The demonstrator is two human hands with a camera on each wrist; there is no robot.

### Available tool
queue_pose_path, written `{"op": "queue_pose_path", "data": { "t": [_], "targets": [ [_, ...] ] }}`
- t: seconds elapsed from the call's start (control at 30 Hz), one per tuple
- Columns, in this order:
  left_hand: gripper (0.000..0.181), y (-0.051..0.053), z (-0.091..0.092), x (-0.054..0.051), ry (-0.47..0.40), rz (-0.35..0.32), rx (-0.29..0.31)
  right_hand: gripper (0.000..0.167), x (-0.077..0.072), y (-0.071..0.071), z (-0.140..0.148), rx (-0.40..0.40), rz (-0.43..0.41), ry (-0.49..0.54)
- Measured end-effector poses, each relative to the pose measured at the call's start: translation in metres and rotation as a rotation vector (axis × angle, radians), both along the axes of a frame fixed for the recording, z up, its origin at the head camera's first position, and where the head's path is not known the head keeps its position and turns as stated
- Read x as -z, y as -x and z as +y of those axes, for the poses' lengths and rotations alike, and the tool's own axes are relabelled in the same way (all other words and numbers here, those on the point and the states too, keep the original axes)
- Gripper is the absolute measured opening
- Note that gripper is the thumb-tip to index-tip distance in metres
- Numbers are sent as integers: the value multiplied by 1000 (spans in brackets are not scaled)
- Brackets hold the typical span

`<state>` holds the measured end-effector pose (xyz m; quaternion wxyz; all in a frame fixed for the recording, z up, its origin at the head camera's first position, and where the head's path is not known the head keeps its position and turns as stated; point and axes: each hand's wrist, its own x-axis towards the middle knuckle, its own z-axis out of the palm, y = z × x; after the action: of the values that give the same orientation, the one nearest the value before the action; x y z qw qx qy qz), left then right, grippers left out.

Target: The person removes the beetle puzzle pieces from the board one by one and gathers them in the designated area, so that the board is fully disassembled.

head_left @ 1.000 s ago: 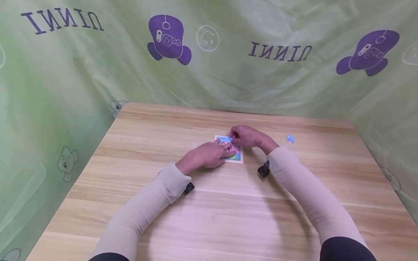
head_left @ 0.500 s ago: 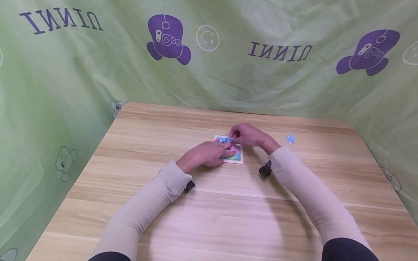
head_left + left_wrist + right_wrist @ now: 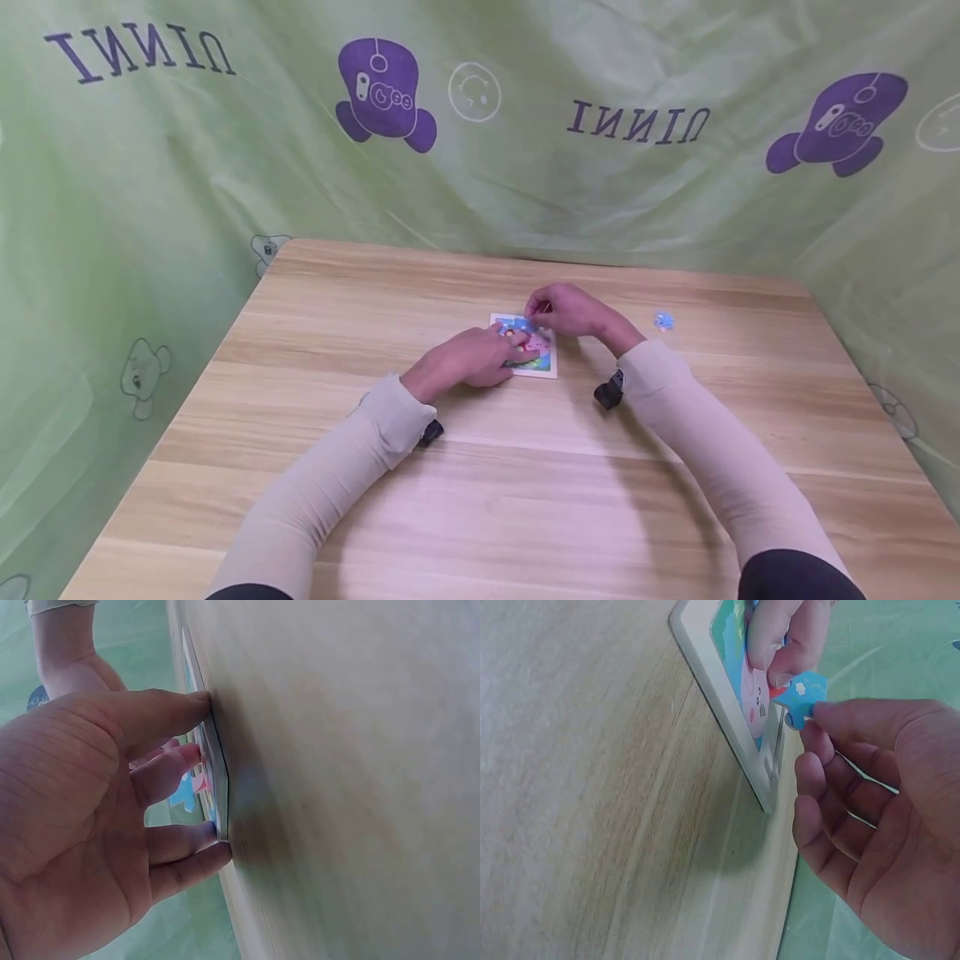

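Observation:
A small picture puzzle in a white-edged frame (image 3: pixel 549 372) lies on the table, printed in pink, blue and green. My left hand (image 3: pixel 474 357) rests over its left side; in the left wrist view the thumb (image 3: pixel 169 712) touches the frame's edge and the other fingers spread over the board. Between thumb and forefinger, my right hand (image 3: pixel 885 765) pinches a blue jigsaw piece (image 3: pixel 808 688) with a white cloud mark. That piece is tilted up above the far right corner of the frame, where a bare grey part of the tray shows.
Another blue jigsaw piece (image 3: pixel 663 321) lies on the wooden table (image 3: pixel 480 500), right of my right hand. A green printed curtain (image 3: pixel 525 192) hangs behind the table and at both sides.
My left hand stays on the puzzle. The right hand's fingers shift slightly at the puzzle's top edge, and more of the blue piece shows. The loose piece stays put.

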<state>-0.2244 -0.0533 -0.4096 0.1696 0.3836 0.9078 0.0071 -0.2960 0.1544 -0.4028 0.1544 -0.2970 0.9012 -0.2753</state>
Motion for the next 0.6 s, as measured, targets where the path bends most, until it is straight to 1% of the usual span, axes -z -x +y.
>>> {"op": "queue_pose_path", "data": {
  "t": [0.17,0.3,0.37,0.5,0.6],
  "targets": [
    [53,-1,0,2,-11,-15,-5,8,6,1,-1,47,2,-12],
    [53,-2,1,1,-27,-41,-28,9,8,1,0,70,-5,-11],
    [53,-1,1,1,-20,-29,-15,9,7,1,0,67,-1,-9],
    [54,-1,-1,1,-12,-21,-10,7,-1,2,0,68,21,-1],
    [54,0,-1,1,-20,-35,-20,7,-6,3,3,76,39,11]
  ]
}}
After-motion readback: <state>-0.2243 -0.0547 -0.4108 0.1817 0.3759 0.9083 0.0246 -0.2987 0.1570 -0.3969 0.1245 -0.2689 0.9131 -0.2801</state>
